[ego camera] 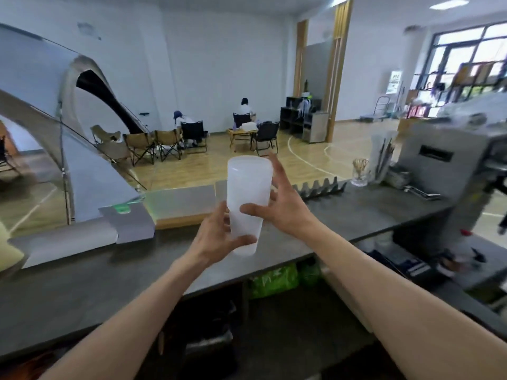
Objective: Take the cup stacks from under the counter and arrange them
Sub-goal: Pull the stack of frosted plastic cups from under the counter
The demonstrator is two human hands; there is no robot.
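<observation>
At frame centre both hands, left hand (219, 237) and right hand (285, 204), hold one cup stack (248, 204) above the bench (356, 212); placement is judged still pending.

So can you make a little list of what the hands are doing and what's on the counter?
held thing: stack of translucent plastic cups, upright, above the counter
left hand: grips the bottom of the stack
right hand: thumb on the stack's middle, fingers spread behind it
counter: grey
on counter, right: glass of toothpicks, grey machine
under counter: green bags
</observation>
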